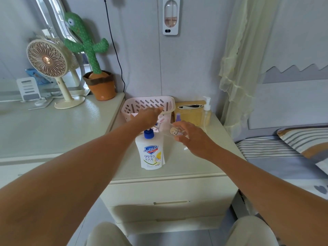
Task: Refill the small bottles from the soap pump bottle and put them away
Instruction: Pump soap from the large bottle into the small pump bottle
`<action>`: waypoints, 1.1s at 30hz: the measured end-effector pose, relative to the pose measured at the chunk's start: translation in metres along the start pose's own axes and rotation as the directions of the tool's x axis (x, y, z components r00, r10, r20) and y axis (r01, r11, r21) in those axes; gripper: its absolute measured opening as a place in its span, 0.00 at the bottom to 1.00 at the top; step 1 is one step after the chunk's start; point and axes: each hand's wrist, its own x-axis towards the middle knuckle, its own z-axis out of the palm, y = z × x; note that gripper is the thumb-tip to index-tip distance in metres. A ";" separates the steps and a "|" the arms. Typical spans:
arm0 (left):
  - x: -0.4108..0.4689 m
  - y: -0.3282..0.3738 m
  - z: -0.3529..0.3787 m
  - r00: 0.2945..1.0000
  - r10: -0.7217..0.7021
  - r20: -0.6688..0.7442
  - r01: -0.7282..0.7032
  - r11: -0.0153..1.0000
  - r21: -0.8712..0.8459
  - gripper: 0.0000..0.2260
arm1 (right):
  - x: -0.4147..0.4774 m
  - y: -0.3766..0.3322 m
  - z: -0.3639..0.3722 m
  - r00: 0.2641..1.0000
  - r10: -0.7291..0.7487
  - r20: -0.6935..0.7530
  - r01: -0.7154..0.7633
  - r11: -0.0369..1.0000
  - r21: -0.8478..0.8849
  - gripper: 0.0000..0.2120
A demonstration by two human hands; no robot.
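A white soap pump bottle (151, 153) with a blue collar stands on the cream nightstand (186, 167). My left hand (148, 116) lies flat on its pump head, fingers straight and pointing toward the pink basket (147, 104). My right hand (192, 137) grips a small clear bottle (174, 131) with a cartoon sticker, tilted and held beside the pump spout. A small purple-capped bottle (178, 117) stands behind it, near the basket.
A yellow tissue box (190, 110) and a clear pump dispenser (206, 110) stand at the nightstand's back right. A desk (53, 125) on the left carries a fan (48, 68) and a cactus toy (92, 55). A bed (284, 157) lies to the right.
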 end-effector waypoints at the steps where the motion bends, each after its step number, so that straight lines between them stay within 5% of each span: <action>1: 0.000 -0.001 0.001 1.000 0.000 0.002 0.000 1.000 -0.012 0.18 | 0.000 -0.001 0.000 1.000 -0.001 0.002 0.001 1.000 -0.004 0.18; 33: -0.008 -0.012 0.002 0.998 -0.020 0.054 0.021 0.999 -0.034 0.21 | -0.001 -0.007 0.005 0.999 -0.007 0.041 0.005 0.999 0.041 0.18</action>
